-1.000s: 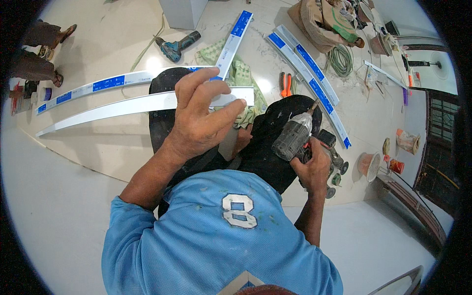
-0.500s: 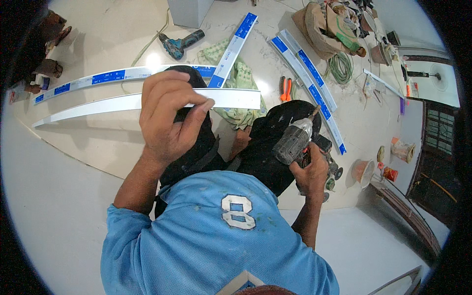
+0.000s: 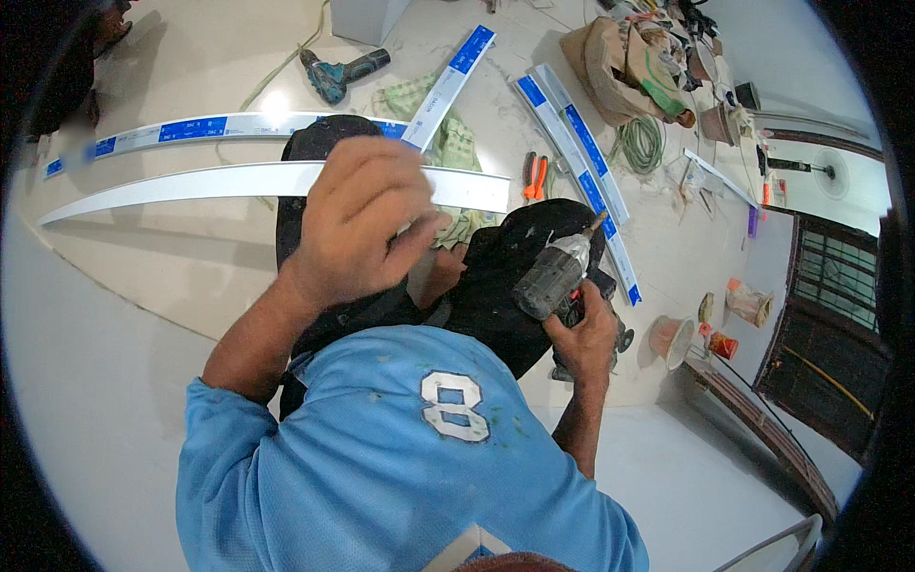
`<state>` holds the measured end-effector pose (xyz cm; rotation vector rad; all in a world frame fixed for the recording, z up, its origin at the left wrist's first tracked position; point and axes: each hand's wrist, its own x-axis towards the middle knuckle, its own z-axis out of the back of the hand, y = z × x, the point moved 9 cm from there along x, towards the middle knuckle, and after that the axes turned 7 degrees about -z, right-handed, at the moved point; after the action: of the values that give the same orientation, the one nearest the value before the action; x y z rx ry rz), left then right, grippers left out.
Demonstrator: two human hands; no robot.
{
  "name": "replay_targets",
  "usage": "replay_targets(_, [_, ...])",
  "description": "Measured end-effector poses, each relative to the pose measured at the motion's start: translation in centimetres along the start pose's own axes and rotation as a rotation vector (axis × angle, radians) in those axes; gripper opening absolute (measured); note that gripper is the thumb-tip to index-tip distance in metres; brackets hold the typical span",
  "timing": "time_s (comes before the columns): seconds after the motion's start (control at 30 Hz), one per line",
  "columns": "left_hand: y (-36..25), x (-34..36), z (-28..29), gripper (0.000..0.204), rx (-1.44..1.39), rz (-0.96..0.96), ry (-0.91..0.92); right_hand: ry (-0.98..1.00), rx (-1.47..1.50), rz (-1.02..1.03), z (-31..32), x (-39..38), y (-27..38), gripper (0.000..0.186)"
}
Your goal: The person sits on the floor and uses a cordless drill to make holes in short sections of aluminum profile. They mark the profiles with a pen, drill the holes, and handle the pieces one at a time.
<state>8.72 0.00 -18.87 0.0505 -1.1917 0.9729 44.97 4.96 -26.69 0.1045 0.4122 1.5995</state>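
My left hand (image 3: 367, 224) is raised over a long white strip (image 3: 229, 181), its fingers curled toward the thumb and slightly smeared by motion. Anything pinched there is too blurred to make out. Behind that hand the strip passes across my left knee, its cut end showing to the right of my fingers. My right hand (image 3: 586, 329) is closed round the grip of a worn grey cordless drill (image 3: 553, 278), held by my right thigh. Its bit points up and away to the right.
Blue-and-white strips (image 3: 195, 129) lie on the floor ahead and to the right. Another drill (image 3: 338, 74), orange-handled pliers (image 3: 536, 177), a green cloth (image 3: 457, 143), a cable coil (image 3: 640, 145), a sack (image 3: 610, 71) and a bucket (image 3: 672, 341) are around me. A person's dark-clothed leg (image 3: 62, 86) shows at far left.
My left hand has moved right along the white strip and tilted. The strip has shifted slightly right against the floor items. My right hand keeps the drill, and the whole view has shifted a little.
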Motion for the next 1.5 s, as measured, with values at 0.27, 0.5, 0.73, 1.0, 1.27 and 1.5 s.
replay_targets(0.27, [-4.1,-4.7,-8.7,0.047,-0.761,0.398,0.508,-0.085,-0.039,0.245,1.9,-1.4,2.8,0.069])
replay_targets(0.5, [-6.6,0.9,-12.7,0.104,-1.059,0.547,0.408,-0.327,0.043,0.570,6.9,-3.3,8.8,0.070])
replay_targets(0.73, [-9.3,6.3,-13.0,0.063,-1.419,0.285,0.392,-0.445,0.381,0.550,8.0,-3.0,9.8,0.063])
replay_targets(1.0, [-6.6,8.8,-11.6,0.043,-1.175,0.218,0.255,-0.796,0.346,-0.006,9.6,-0.7,-13.6,0.033])
replay_targets(1.27, [-7.8,5.2,-14.7,0.044,-0.962,0.355,0.251,-0.078,0.223,-0.541,-21.0,-4.8,-37.2,0.024])
replay_targets(1.5, [-7.9,4.5,-15.5,0.041,-0.848,0.325,0.315,-0.012,0.271,-0.969,-32.9,-12.2,-37.8,0.023])
